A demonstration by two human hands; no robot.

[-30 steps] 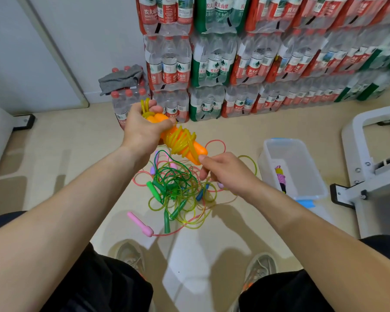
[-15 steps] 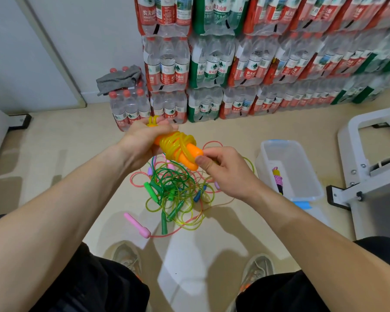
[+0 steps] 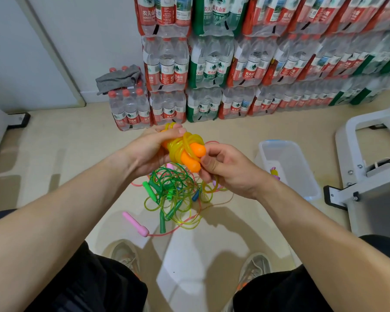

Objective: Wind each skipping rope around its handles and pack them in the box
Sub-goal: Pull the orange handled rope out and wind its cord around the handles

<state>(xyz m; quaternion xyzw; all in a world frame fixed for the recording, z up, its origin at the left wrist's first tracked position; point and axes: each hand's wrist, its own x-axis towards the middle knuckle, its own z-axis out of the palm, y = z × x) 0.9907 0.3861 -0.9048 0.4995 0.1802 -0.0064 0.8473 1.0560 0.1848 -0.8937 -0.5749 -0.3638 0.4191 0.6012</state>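
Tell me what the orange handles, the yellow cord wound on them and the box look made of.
The orange handles: likely plastic, smooth with a soft sheen; even colour, rounded ends. The yellow cord: probably soft PVC or rubbery tubing, glossy and translucent; it bends into tight loops. The box: translucent frosted plastic; the floor shows through its walls.

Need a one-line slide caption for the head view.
Left hand and right hand grip an orange-handled rope, yellow cord wound on, above the tangled ropes; clear box beside them.
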